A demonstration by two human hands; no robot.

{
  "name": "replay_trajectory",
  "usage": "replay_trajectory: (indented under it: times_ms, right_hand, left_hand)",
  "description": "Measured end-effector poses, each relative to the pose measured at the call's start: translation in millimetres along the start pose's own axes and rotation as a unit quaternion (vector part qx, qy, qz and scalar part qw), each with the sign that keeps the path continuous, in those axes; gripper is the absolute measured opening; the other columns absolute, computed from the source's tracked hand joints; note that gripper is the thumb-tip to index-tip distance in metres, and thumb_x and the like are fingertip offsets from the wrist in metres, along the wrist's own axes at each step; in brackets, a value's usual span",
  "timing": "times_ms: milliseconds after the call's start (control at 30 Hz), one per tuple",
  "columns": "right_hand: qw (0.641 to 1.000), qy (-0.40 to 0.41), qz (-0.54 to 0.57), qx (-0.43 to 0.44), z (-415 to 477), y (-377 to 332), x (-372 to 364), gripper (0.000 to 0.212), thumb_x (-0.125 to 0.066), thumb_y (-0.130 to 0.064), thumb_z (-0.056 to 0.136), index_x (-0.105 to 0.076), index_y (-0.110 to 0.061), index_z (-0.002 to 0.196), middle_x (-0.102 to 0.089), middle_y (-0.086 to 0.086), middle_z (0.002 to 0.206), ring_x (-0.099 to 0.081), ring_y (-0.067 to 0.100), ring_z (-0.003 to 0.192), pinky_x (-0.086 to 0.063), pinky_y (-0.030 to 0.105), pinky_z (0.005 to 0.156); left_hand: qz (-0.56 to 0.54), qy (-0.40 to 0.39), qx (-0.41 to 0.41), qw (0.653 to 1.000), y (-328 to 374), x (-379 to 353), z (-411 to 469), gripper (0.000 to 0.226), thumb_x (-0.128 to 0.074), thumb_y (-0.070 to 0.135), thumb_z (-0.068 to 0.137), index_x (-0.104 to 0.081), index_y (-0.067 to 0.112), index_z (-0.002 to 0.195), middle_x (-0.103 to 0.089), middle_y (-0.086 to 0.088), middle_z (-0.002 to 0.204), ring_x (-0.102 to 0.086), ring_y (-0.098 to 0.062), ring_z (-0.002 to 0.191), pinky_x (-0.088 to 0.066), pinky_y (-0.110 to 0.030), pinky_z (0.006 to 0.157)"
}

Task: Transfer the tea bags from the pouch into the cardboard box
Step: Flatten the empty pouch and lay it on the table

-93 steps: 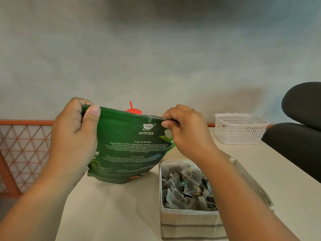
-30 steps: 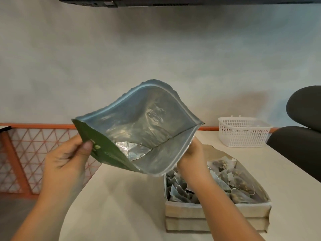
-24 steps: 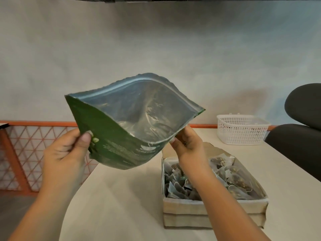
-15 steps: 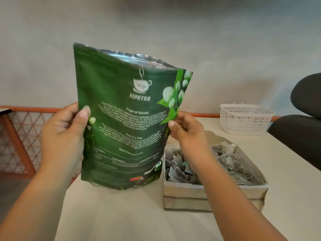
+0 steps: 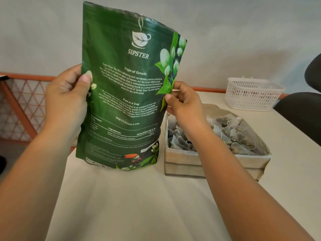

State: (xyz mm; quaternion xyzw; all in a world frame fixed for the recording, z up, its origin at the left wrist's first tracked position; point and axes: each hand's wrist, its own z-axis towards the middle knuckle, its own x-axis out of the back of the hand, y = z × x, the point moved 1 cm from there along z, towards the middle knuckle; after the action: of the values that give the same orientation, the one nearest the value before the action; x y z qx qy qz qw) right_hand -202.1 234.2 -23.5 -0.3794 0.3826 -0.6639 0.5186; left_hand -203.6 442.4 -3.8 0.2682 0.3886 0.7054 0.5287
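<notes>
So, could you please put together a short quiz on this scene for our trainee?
1. True or false: the left hand and the right hand both hold the pouch by its side edges.
2. The pouch's opening points: A up; B down; C towards the camera.
3. What lies in the cardboard box?
Key: 1 true; 2 A; 3 tea bags.

Single head view, looking forward-down, close over table (image 5: pixel 139 197), hands near lens
</notes>
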Motion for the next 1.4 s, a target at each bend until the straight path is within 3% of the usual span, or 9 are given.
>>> replay_trajectory:
  times_ms: [200,300,467,700,1000,1133,1267,1400]
  right_hand:
    - [1.0,0.006,0.003,0.001,1.8,1.9,-1.3,0.032,-0.051,-0.002,0.09,-0.057,-0.033,0.087,-0.065,0.009,0.087,-0.063,0.029,0.088,-0.05,0.051,0.087]
    - [1.0,0.006,-0.008,0.004,3.8,3.9,-2.9,0.031,-0.052,-0.004,0.09,-0.057,-0.035,0.088,-0.067,0.01,0.089,-0.064,0.031,0.092,-0.051,0.051,0.086]
    - [1.0,-0.005,-0.022,0.01,5.4,5.1,-3.1,0.028,-0.052,-0.006,0.091,-0.055,-0.034,0.093,-0.062,-0.004,0.08,-0.063,0.024,0.087,-0.051,0.048,0.087]
    - [0.999,-0.004,-0.033,0.012,2.6,6.3,-1.2,0.028,-0.052,-0.008,0.091,-0.055,-0.036,0.089,-0.06,-0.009,0.075,-0.06,0.016,0.081,-0.051,0.047,0.086]
    - [0.999,0.002,-0.033,0.01,1.7,8.8,-3.6,0.028,-0.052,-0.009,0.091,-0.054,-0.037,0.088,-0.061,-0.007,0.078,-0.059,0.016,0.083,-0.05,0.047,0.088]
    - [0.999,0.004,-0.036,0.006,3.2,13.8,-3.6,0.028,-0.052,-0.01,0.09,-0.054,-0.038,0.089,-0.063,0.001,0.087,-0.062,0.024,0.091,-0.049,0.05,0.089]
    - [0.999,0.007,-0.038,-0.001,5.8,17.9,-4.9,0.026,-0.053,-0.013,0.09,-0.055,-0.039,0.09,-0.065,0.004,0.092,-0.061,0.025,0.094,-0.049,0.051,0.088]
    - [0.999,0.005,-0.042,0.004,8.5,19.8,-6.1,0.024,-0.052,-0.015,0.088,-0.056,-0.039,0.089,-0.066,0.008,0.097,-0.062,0.027,0.095,-0.049,0.052,0.087]
  left_hand:
    - [0.004,-0.006,-0.003,1.0,-7.0,0.6,4.3,0.027,-0.046,0.025,0.095,-0.065,0.022,0.114,-0.07,0.0,0.104,-0.062,-0.013,0.087,-0.054,-0.04,0.083]
    - [0.012,-0.011,-0.012,1.0,-9.1,0.7,5.4,0.027,-0.044,0.025,0.097,-0.064,0.024,0.114,-0.07,0.009,0.099,-0.064,-0.006,0.085,-0.056,-0.028,0.077]
    - [0.002,-0.029,-0.013,0.999,-13.4,-1.2,5.4,0.029,-0.042,0.022,0.098,-0.059,0.026,0.121,-0.069,0.017,0.099,-0.064,-0.001,0.089,-0.054,-0.019,0.074]
    - [-0.01,-0.034,-0.003,0.999,-17.3,-3.2,3.7,0.033,-0.04,0.017,0.098,-0.055,0.023,0.126,-0.068,0.018,0.1,-0.064,0.001,0.09,-0.053,-0.015,0.074]
    - [-0.007,-0.08,-0.008,0.997,-21.9,0.4,4.6,0.036,-0.04,0.016,0.098,-0.049,0.028,0.131,-0.064,0.013,0.114,-0.062,-0.003,0.1,-0.053,-0.017,0.077]
    - [-0.002,-0.089,-0.012,0.996,-26.0,1.0,6.0,0.038,-0.04,0.018,0.097,-0.047,0.031,0.132,-0.061,0.008,0.122,-0.059,-0.011,0.11,-0.05,-0.033,0.092]
    - [0.006,-0.096,-0.008,0.995,-28.0,1.0,5.7,0.038,-0.041,0.02,0.096,-0.048,0.032,0.131,-0.061,0.005,0.123,-0.058,-0.016,0.113,-0.047,-0.043,0.096]
    - [0.007,-0.087,0.008,0.996,-28.2,0.2,6.7,0.037,-0.04,0.019,0.098,-0.048,0.035,0.13,-0.062,0.011,0.12,-0.06,-0.009,0.109,-0.05,-0.035,0.092]
